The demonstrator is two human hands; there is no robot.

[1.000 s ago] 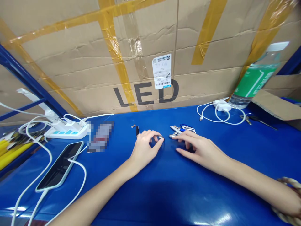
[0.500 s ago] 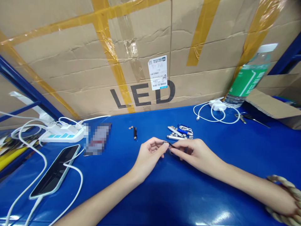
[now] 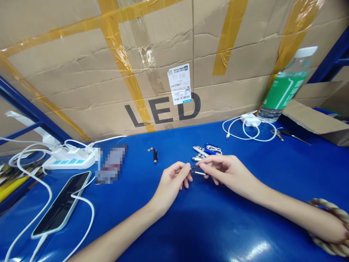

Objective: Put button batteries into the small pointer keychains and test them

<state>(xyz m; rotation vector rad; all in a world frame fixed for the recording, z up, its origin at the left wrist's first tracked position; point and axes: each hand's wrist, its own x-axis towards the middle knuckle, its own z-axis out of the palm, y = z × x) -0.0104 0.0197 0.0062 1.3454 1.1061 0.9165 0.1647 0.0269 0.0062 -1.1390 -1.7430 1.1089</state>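
Observation:
My left hand [image 3: 172,179] and my right hand [image 3: 221,170] meet over the blue table [image 3: 207,225]. Between their fingertips they pinch a small silver metal piece with a ring end [image 3: 196,171]; both hands are closed on it. Just beyond my right hand lies a small heap of silver and blue pen-like metal parts [image 3: 205,151]. A short black cylinder [image 3: 155,155] and a few tiny round cells [image 3: 150,149] lie farther left.
A big taped cardboard box marked LED [image 3: 163,65] walls the back. At the left lie a phone on a white cable [image 3: 61,203], a white power strip [image 3: 68,160] and a blurred card [image 3: 110,164]. At the right are a charger with coiled cable [image 3: 249,125], a green-labelled bottle [image 3: 286,87], keys [image 3: 283,134].
My left hand left the spot by the black cylinder and came toward me. My right hand left the heap. Both now pinch the small metal piece together.

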